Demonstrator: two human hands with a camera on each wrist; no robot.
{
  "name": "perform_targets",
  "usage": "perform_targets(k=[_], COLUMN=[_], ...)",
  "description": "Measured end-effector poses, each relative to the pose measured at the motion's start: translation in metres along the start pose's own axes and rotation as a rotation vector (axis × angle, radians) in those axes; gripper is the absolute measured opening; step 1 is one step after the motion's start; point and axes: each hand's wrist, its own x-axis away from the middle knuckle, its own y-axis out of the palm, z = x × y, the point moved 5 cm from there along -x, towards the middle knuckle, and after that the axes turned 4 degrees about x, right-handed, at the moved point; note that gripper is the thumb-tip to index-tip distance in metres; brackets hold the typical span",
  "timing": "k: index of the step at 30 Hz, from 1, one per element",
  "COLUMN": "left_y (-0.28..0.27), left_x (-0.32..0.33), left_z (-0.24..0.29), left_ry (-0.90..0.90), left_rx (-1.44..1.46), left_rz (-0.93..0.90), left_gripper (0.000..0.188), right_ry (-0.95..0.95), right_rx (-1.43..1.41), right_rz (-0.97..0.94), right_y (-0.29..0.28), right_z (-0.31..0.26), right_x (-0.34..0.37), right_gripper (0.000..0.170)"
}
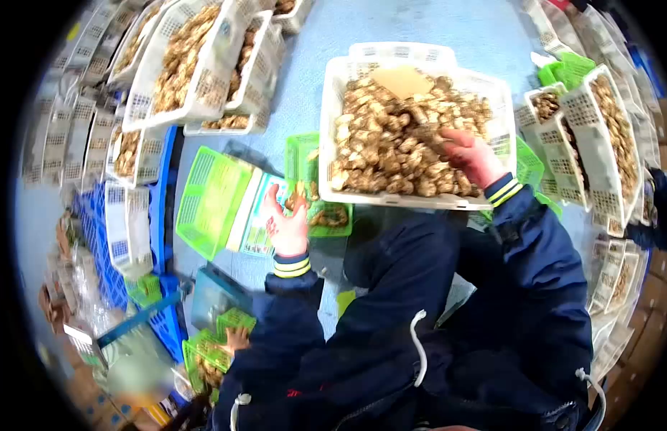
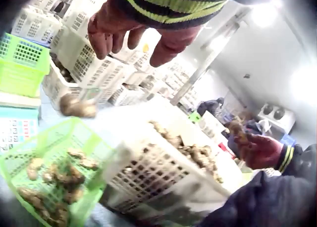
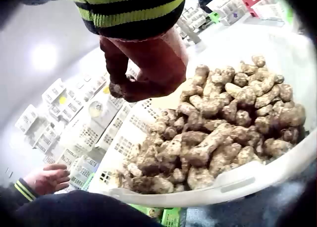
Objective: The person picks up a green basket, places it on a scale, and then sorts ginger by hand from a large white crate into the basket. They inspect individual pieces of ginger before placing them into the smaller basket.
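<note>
A white crate (image 1: 509,129) full of soil-streaked brown and cream mushrooms (image 1: 380,140) stands in front of the person. Over its right part the right hand (image 1: 471,154) pinches a dark brown mushroom (image 1: 428,135), also visible in the left wrist view (image 2: 237,134). To the left of the crate, the left hand (image 1: 287,226) is spread with fingers apart beside a green basket (image 1: 299,147). In the left wrist view, a mushroom (image 2: 77,107) appears in mid-air below those fingers, over the green basket, where several mushrooms (image 2: 64,180) lie. A brown card (image 1: 402,81) rests on the crate's mushrooms.
An upright green basket (image 1: 213,197) stands on a scale with a printed keypad (image 1: 258,215) at left. Stacked white crates of mushrooms (image 1: 186,61) rise at the back left, others (image 1: 610,136) at right. Another person's hand (image 1: 236,339) is by a basket at lower left.
</note>
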Motion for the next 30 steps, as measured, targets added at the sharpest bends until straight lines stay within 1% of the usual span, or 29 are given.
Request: perform_targets(k=[1, 2, 3, 4, 5, 6, 7, 9, 10, 11, 12, 13, 14, 15, 16, 17, 18, 19, 20, 21, 23, 24, 25, 26, 27, 29, 30], left_y=[0.010, 0.023, 0.039, 0.058, 0.078, 0.095, 0.105, 0.118, 0.120, 0.123, 0.124, 0.120, 0.114, 0.109, 0.110, 0.102, 0.094, 0.090, 0.089, 0.089, 0.090, 0.093, 0.095, 0.098, 0.101, 0.105, 0.104], left_x=[0.003, 0.005, 0.007, 0.009, 0.018, 0.026, 0.028, 0.026, 0.026, 0.025, 0.025, 0.025, 0.024, 0.024, 0.023, 0.024, 0.023, 0.022, 0.024, 0.027, 0.031, 0.035, 0.038, 0.041, 0.045, 0.046, 0.046], left_z=[0.005, 0.018, 0.039, 0.066, 0.075, 0.082, 0.095, 0.120, 0.119, 0.114, 0.110, 0.109, 0.109, 0.107, 0.096, 0.093, 0.093, 0.092, 0.085, 0.080, 0.071, 0.068, 0.065, 0.061, 0.055, 0.050, 0.052], left_ry=[-0.163, -0.316, -0.431, -0.333, -0.459, -0.556, -0.564, -0.646, -0.647, -0.677, -0.708, -0.675, -0.611, -0.550, -0.609, -0.608, -0.618, -0.622, -0.670, -0.711, -0.768, -0.802, -0.835, -0.844, -0.843, -0.839, -0.841], left_rx=[0.335, 0.557, 0.752, 0.880, 0.971, 1.130, 1.259, 1.630, 1.627, 1.564, 1.499, 1.508, 1.565, 1.622, 1.604, 1.556, 1.543, 1.527, 1.462, 1.395, 1.341, 1.315, 1.287, 1.273, 1.311, 1.393, 1.388], left_rz=[-0.011, -0.227, -0.487, -0.701, -0.758, -0.736, -0.774, -0.750, -0.753, -0.725, -0.696, -0.715, -0.721, -0.735, -0.685, -0.729, -0.725, -0.715, -0.682, -0.646, -0.651, -0.641, -0.629, -0.646, -0.692, -0.713, -0.717], left_gripper=[0.053, 0.043, 0.036, 0.036, 0.042, 0.050, 0.053, 0.042, 0.042, 0.040, 0.038, 0.025, 0.017, 0.008, 0.008, 0.018, 0.023, 0.029, 0.034, 0.039, 0.008, 0.008, 0.009, 0.015, 0.025, 0.041, 0.041], right_ry=[-0.064, -0.158, -0.253, -0.333, -0.413, -0.472, -0.519, -0.667, -0.714, -0.813, -0.848, -0.884, -0.747, -0.661, -0.549, -0.533, -0.572, -0.472, -0.416, -0.307, -0.077, -0.047, -0.014, 0.066, 0.091, 0.170, 0.252], right_rx=[-0.046, 0.054, 0.153, 0.225, 0.293, 0.324, 0.439, 0.799, 0.819, 0.905, 0.877, 0.849, 0.689, 0.534, 0.688, 0.587, 0.453, 0.246, 0.184, 0.103, 0.367, 0.568, 0.766, 0.808, 1.177, 1.533, 1.892], right_rz=[0.091, 0.136, 0.171, 0.210, 0.246, 0.272, 0.310, 0.316, 0.269, 0.226, 0.242, 0.256, 0.264, 0.324, 0.439, 0.534, 0.603, 0.597, 0.683, 0.724, 0.729, 0.698, 0.658, 0.632, 0.607, 0.496, 0.514], right_y=[0.012, 0.021, 0.030, 0.038, 0.048, 0.059, 0.069, 0.089, 0.100, 0.109, 0.105, 0.100, 0.084, 0.058, 0.028, -0.001, -0.049, -0.079, -0.119, -0.145, -0.181, -0.188, -0.174, -0.159, -0.132, -0.125, -0.115], right_z=[-0.005, -0.014, -0.024, -0.032, -0.040, -0.048, -0.055, -0.069, -0.071, -0.076, -0.080, -0.083, -0.086, -0.080, -0.088, -0.089, -0.074, -0.067, -0.049, -0.033, 0.001, 0.017, 0.015, 0.020, 0.005, 0.026, 0.028], right_x=[0.002, 0.003, 0.004, 0.008, 0.013, 0.019, 0.025, 0.039, 0.044, 0.052, 0.054, 0.055, 0.052, 0.041, 0.035, 0.035, 0.021, 0.021, 0.015, 0.014, 0.003, -0.010, -0.015, -0.018, -0.020, -0.044, -0.050], right_gripper=[0.045, 0.046, 0.046, 0.046, 0.046, 0.044, 0.048, 0.053, 0.055, 0.052, 0.049, 0.046, 0.038, 0.030, 0.027, 0.025, 0.026, 0.026, 0.025, 0.024, 0.027, 0.028, 0.029, 0.031, 0.032, 0.034, 0.031])
